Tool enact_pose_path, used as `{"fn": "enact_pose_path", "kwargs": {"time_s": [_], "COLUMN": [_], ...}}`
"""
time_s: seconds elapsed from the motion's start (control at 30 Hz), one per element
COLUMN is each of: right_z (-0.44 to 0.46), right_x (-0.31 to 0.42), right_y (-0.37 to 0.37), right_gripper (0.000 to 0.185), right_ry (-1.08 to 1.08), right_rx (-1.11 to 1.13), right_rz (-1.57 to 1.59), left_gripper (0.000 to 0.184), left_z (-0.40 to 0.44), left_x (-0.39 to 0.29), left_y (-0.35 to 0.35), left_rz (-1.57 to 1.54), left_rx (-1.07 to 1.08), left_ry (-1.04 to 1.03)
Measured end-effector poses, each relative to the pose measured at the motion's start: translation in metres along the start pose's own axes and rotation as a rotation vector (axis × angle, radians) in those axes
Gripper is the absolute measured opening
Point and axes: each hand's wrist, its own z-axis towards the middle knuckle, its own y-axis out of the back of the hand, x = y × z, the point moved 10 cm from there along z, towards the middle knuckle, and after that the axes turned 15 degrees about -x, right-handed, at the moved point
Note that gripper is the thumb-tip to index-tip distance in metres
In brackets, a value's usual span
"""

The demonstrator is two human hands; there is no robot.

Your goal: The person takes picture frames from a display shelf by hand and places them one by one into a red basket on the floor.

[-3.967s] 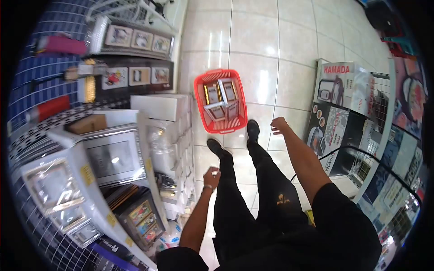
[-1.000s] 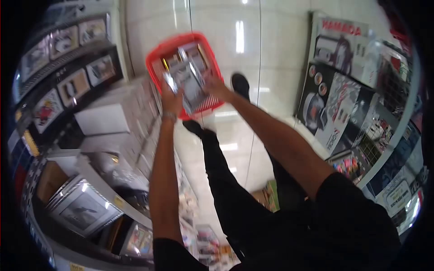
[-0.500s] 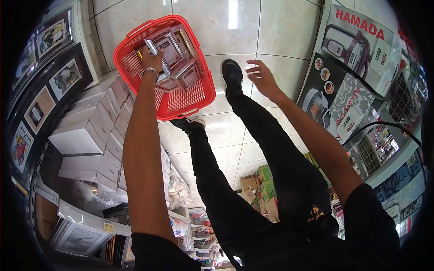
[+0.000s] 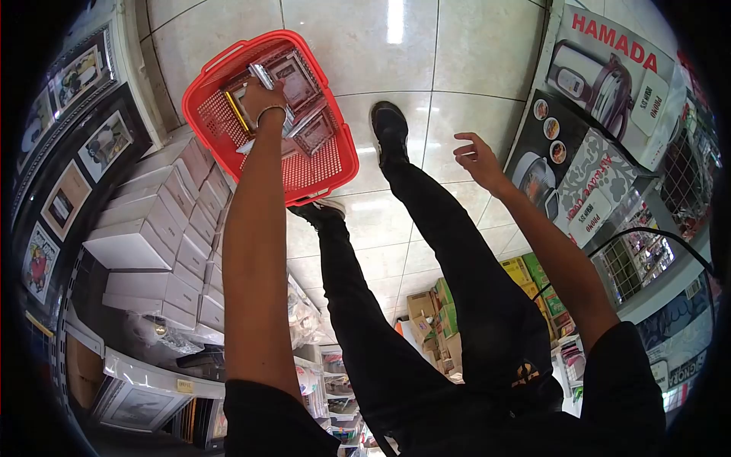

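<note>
A red plastic basket (image 4: 346,156) sits on the floor, with several small picture frames (image 4: 295,80) lying in it at odd angles. My left hand (image 4: 263,97), a bracelet on its wrist, reaches inside with its fingers closed round a silver-edged picture frame (image 4: 261,75). Most of that frame is hidden beneath the hand. Beside it, along the basket's left part, shows a gold-edged frame (image 4: 238,110). To the right of the basket, my right hand (image 4: 480,158) hangs in the air over the floor, fingers loosely apart and holding nothing.
White boxes (image 4: 137,244) are stacked on the left, beneath a display of framed pictures (image 4: 105,139). On the right stand boxed appliances (image 4: 601,72) marked HAMADA. My shoes (image 4: 390,126) are on the tiled floor (image 4: 476,53), and cartons (image 4: 430,320) lie further back.
My left hand has shifted right and slightly down inside the basket, with the silver-edged frame turned in its grip. My right hand has moved right and down, away from the basket.
</note>
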Motion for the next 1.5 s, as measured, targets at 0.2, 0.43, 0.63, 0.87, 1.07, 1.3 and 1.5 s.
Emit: {"fn": "enact_pose_path", "kwargs": {"time_s": [0.2, 0.43, 0.63, 0.87, 1.07, 1.3, 1.5], "right_z": [-0.013, -0.040, -0.078, -0.128, -0.236, -0.224, -0.243], "right_x": [-0.005, -0.003, -0.022, -0.013, 0.069, 0.063, 0.074], "right_y": [-0.009, -0.012, -0.014, -0.034, -0.096, -0.172, -0.150], "right_gripper": [0.042, 0.043, 0.046, 0.042, 0.044, 0.030, 0.013], "right_ry": [-0.004, 0.014, 0.167, -0.142, -0.018, 0.336, 0.345], "right_rx": [-0.006, -0.033, -0.051, 0.074, 0.120, 0.217, 0.022], "right_rz": [0.030, 0.042, 0.094, 0.184, 0.210, 0.319, 0.428], "left_gripper": [0.047, 0.033, 0.028, 0.019, 0.016, 0.038, 0.057], "left_z": [0.002, -0.051, -0.238, -0.372, -0.379, -0.349, -0.335], "left_x": [0.009, 0.007, 0.088, 0.037, 0.166, 0.412, 0.414], "left_y": [0.004, 0.030, 0.094, 0.527, 0.822, 0.995, 0.995], "left_rz": [-0.005, -0.121, -0.370, -0.559, -0.768, -0.200, -0.036], "left_rx": [-0.065, 0.097, 0.376, 0.508, 0.038, -1.025, -1.248], "left_ry": [-0.090, -0.382, -0.407, -0.363, -0.235, 0.134, 0.286]}}
